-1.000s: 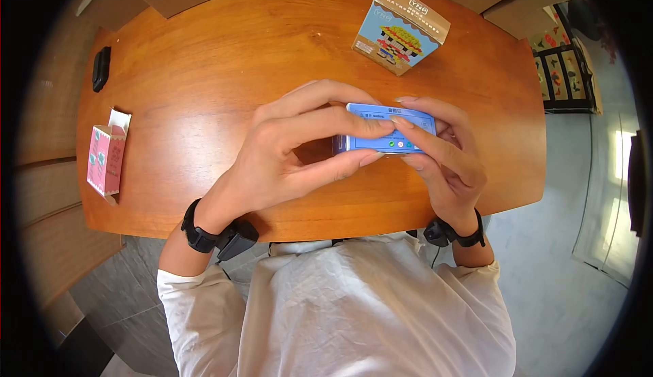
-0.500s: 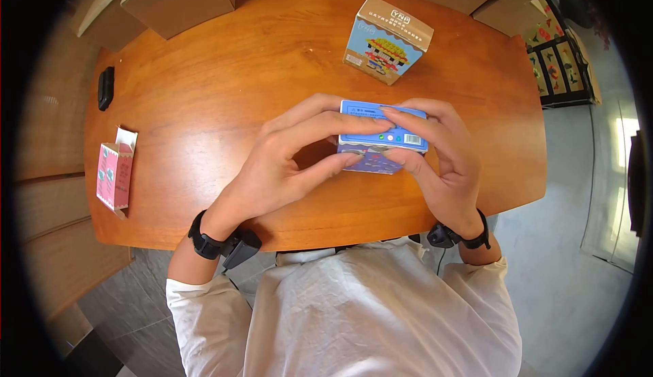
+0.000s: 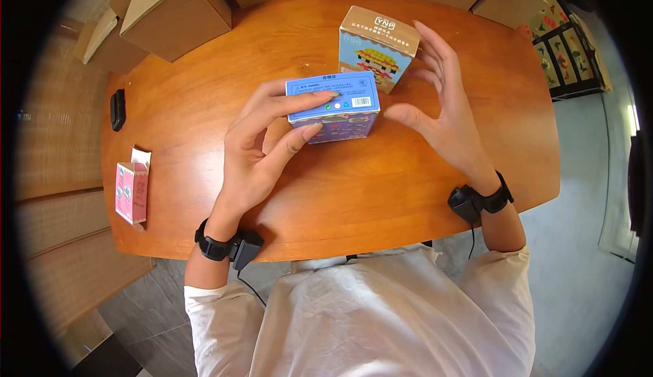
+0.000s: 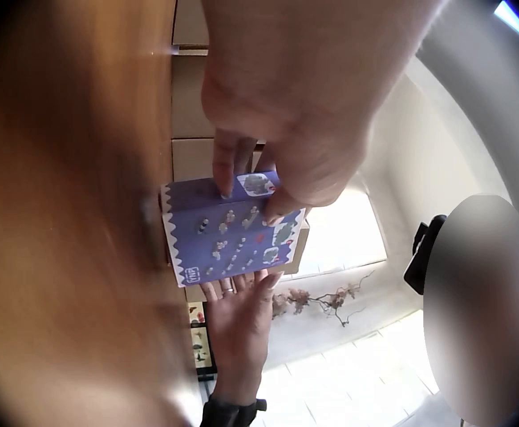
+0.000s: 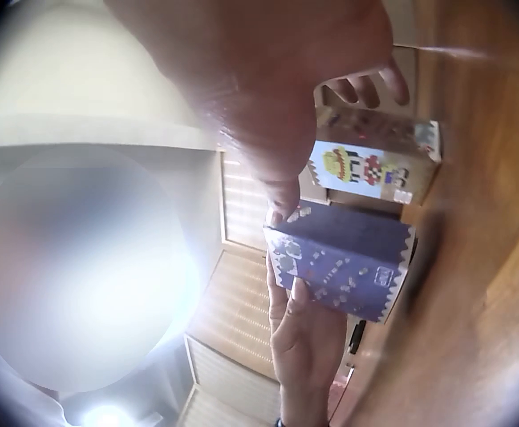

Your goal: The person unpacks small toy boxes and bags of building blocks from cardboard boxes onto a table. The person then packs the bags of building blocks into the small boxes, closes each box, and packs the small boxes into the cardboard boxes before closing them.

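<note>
My left hand (image 3: 253,147) grips a blue-purple cardboard box (image 3: 345,129) by its left end, thumb on the near face and fingers over the top. White scalloped edging and small printed pictures show on the box (image 4: 228,236) in the left wrist view. Just behind it stands a brown and light-blue box (image 3: 381,31) with a brick-built house printed on its front. My right hand (image 3: 450,115) is spread beside that brown box, fingers along its right side and thumb apart, near the blue box's right end.
A pink box (image 3: 131,190) with its flap up stands at the table's left. Behind it lies a small black object (image 3: 118,109). Large cardboard cartons (image 3: 178,16) line the back edge of the wooden table (image 3: 408,207). A patterned black-framed rack (image 3: 564,64) stands off the right corner.
My right hand has let go of the blue box and moved forward to the brown box's right side. My left hand has carried the blue box leftward and away from me.
</note>
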The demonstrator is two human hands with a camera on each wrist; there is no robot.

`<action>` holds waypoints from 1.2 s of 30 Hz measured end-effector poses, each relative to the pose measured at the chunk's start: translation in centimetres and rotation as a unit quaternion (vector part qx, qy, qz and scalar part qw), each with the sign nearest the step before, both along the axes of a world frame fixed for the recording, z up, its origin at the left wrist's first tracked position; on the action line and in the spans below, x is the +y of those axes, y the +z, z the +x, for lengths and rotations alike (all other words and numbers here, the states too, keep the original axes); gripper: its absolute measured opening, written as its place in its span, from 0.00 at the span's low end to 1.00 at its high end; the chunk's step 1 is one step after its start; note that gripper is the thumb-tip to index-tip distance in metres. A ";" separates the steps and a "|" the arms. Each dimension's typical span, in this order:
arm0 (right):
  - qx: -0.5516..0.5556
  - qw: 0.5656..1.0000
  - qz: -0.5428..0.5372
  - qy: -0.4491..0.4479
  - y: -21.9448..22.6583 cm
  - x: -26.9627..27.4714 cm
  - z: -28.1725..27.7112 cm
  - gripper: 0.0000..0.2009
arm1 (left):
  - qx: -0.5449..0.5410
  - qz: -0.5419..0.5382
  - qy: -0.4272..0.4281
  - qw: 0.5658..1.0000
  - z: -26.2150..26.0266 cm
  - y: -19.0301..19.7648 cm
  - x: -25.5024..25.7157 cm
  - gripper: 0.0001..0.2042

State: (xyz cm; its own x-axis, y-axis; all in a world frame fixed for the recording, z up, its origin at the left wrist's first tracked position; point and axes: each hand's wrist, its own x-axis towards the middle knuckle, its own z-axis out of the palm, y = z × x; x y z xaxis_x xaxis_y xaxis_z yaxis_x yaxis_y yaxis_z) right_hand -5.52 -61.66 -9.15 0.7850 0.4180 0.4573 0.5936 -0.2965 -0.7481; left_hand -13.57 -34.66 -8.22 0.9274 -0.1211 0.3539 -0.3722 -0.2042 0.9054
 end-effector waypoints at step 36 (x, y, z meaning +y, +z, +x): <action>0.222 0.967 0.117 0.040 2.4 -0.7 -1.8 0.24 | -0.038 -0.155 0.087 0.983 -0.8 -0.1 0.6 0.22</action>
State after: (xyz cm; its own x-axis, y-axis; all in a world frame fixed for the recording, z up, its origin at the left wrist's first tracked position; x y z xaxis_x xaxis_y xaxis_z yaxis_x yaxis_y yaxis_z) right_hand -7.34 -62.39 -6.72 0.8954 0.4108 0.1720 0.2128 -0.0555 -0.9755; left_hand -14.37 -34.09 -8.34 0.8940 0.1610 0.4182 -0.4253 0.0101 0.9050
